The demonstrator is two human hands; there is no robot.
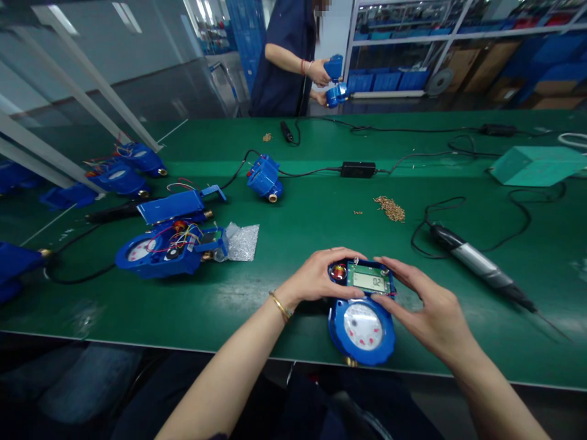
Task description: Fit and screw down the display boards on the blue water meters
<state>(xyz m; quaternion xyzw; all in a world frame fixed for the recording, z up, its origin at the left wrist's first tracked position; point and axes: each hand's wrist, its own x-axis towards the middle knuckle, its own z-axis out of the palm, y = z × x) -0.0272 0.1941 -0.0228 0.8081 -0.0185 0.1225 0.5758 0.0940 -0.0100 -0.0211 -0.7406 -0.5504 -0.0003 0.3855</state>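
A blue water meter [362, 327] with a white dial lies near the front edge of the green table [298, 226]. Its top is uncovered, showing a green circuit board with an LCD display [370, 280] and a red part at the left. My left hand [321, 278] wraps around the meter's left side, thumb under the board. My right hand [424, 305] grips the right side, fingers curled on the board's edge. Both hands hold the meter.
An electric screwdriver [477, 266] with cable lies at the right. A pile of brass screws [389, 208] sits behind. Opened blue meters [169, 247] with wires lie at the left, another meter [266, 177] behind. A person across the table holds blue parts [334, 79].
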